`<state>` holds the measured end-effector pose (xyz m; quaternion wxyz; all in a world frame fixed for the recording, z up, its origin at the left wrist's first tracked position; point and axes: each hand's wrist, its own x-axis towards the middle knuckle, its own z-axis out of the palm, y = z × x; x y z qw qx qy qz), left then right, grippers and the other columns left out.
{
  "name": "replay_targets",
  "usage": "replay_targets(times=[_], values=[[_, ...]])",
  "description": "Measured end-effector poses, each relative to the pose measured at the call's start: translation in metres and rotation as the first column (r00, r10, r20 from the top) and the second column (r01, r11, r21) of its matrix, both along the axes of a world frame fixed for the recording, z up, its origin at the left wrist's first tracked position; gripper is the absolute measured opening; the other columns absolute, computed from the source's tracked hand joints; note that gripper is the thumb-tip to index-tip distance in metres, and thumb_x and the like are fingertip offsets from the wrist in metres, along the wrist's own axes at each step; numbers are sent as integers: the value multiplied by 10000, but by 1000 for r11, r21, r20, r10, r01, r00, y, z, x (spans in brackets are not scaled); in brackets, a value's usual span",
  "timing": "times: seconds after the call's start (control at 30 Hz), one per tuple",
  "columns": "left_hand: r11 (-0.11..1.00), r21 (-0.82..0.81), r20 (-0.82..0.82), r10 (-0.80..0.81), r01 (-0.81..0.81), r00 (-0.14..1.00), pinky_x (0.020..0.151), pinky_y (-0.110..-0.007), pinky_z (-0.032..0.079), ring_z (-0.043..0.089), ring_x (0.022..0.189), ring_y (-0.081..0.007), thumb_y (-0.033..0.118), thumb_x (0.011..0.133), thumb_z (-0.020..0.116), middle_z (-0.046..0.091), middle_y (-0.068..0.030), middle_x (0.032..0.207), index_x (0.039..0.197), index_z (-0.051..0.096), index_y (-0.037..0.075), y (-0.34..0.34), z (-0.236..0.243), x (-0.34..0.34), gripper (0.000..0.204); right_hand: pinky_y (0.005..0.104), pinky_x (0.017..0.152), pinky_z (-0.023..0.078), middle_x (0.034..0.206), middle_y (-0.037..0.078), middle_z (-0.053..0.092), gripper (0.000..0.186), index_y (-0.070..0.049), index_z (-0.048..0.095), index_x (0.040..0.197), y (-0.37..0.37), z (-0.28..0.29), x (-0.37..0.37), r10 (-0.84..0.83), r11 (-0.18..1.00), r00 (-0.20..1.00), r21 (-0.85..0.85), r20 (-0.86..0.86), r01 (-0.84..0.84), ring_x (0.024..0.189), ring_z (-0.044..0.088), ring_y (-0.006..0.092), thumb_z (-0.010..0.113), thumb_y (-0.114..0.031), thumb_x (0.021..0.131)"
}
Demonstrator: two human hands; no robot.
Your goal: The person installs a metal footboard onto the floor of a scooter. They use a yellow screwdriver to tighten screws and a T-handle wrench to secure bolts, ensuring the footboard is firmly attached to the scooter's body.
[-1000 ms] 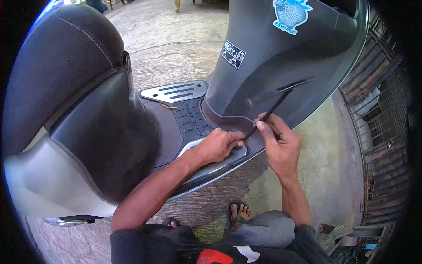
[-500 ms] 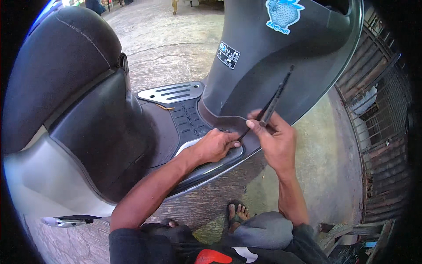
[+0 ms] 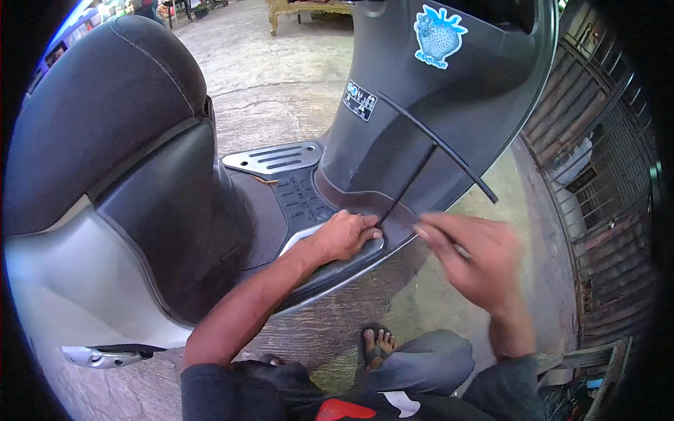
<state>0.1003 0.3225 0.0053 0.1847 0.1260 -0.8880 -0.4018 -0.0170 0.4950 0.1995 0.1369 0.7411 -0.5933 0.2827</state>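
Observation:
A black T-handle wrench (image 3: 410, 181) stands tilted over the scooter's footboard (image 3: 263, 217), its crossbar up in front of the front panel. My left hand (image 3: 344, 236) rests on the near metal foot plate (image 3: 337, 266), with fingers and thumb closed about the low end of the wrench's shaft. Whatever the tip meets is hidden by those fingers. To the right, my right hand (image 3: 477, 259) is off the wrench, below the crossbar's near end. It is partly blurred, its index finger and thumb reach forward, and nothing shows between them.
The scooter's dark seat (image 3: 112, 105) rises at left, and the grey front panel (image 3: 449, 98) with a blue strawberry sticker (image 3: 439, 36) stands ahead. A second slotted metal plate (image 3: 274, 157) lies on the far side. A slatted fence (image 3: 604, 203) runs along the right.
The wrench's crossbar has turned and now slants from upper left to lower right. My right hand has come off it, moving right and down. My left hand keeps its place.

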Motion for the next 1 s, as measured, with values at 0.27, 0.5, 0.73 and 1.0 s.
replay_targets(times=[0.27, 0.5, 0.73, 1.0], values=[[999, 29, 6, -31, 30, 1000, 792, -517, 520, 670, 934, -465, 252, 1022, 606, 705, -240, 970, 1076, 656, 38, 0, 5, 0, 227, 342, 774, 616, 1198, 141, 684, 323, -47, 661, 1172, -84, 106, -52, 446, 858, 247, 332, -860, -391, 1034, 724, 249, 649, -120, 858], [999, 43, 66, 0, -3, 998, 783, -518, 519, 669, 906, -467, 270, 1025, 603, 703, -242, 938, 1079, 669, 33, 0, 10, 5, 252, 450, 676, 591, 915, 273, 721, 329, -5, 608, 1218, -101, 69, -15, 34, 906, 772, 346, -635, 245, 756, 739, 392, 679, -178, 947], [998, 55, -14, -6, 7, 1000, 742, -517, 503, 664, 863, -468, 246, 1031, 596, 672, -261, 896, 1054, 677, 43, -4, -1, 3, 220, 451, 663, 567, 734, 260, 690, 289, 57, 688, 993, -100, 108, -19, 163, 852, 815, 496, -556, 168, 704, 717, 392, 701, -229, 955], [999, 37, -18, -8, 8, 1000, 779, -501, 530, 685, 915, -448, 264, 1016, 618, 697, -239, 914, 1063, 677, 31, -1, 1, 5, 245, 446, 812, 583, 829, 184, 728, 211, 0, 758, 992, -109, 121, -3, 50, 853, 773, 430, -633, 296, 888, 739, 367, 578, -104, 955]])
